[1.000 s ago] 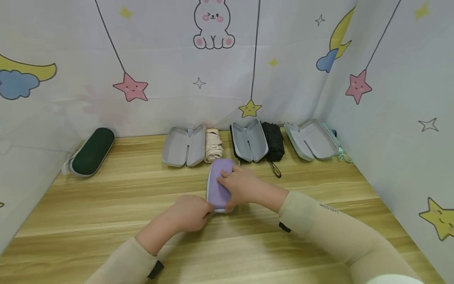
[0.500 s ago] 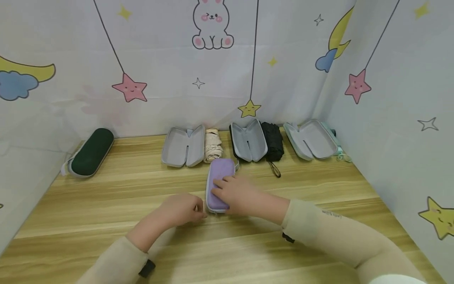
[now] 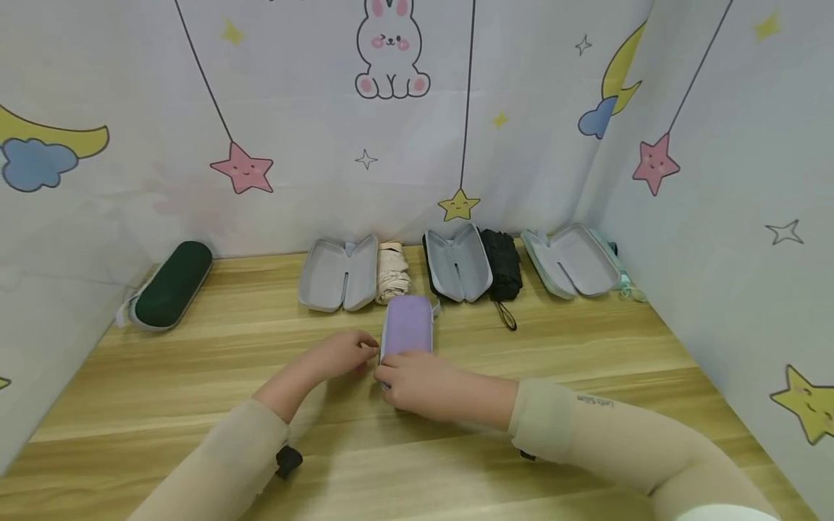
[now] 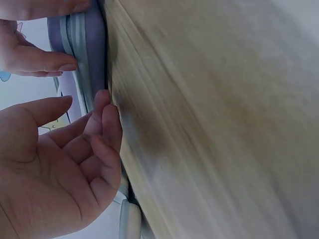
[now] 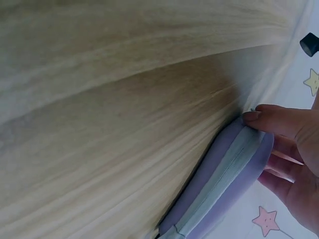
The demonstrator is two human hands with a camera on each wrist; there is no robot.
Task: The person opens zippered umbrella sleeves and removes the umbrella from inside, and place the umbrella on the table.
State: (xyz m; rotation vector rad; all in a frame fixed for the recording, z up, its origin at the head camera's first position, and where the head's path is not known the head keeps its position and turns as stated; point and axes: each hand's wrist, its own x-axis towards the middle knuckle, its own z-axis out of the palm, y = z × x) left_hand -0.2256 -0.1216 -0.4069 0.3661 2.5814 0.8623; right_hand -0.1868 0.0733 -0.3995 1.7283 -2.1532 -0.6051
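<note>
A purple zip case [image 3: 410, 323] lies closed on the wooden table in front of me, with a pale zip band [image 5: 219, 181] along its side. My right hand [image 3: 420, 385] holds the near end of the case. Its thumb is against the zip band and its other fingers reach over the top, as the right wrist view shows. My left hand [image 3: 342, 353] is beside the case's left side, fingers loosely bent, holding nothing. In the left wrist view the left hand's fingertips [image 4: 104, 97] are close to the case's lower edge; whether they touch it I cannot tell.
Along the back stand an open grey-lined case [image 3: 322, 275], a folded beige umbrella [image 3: 392, 271], an open black case [image 3: 459, 264], a folded black umbrella [image 3: 502, 264] and an open mint case [image 3: 576, 264]. A closed dark green case [image 3: 172, 286] is at the left.
My left hand has drawn off the case's near corner and shifted forward along its left side. The right hand has slid from the top of the case to its near end.
</note>
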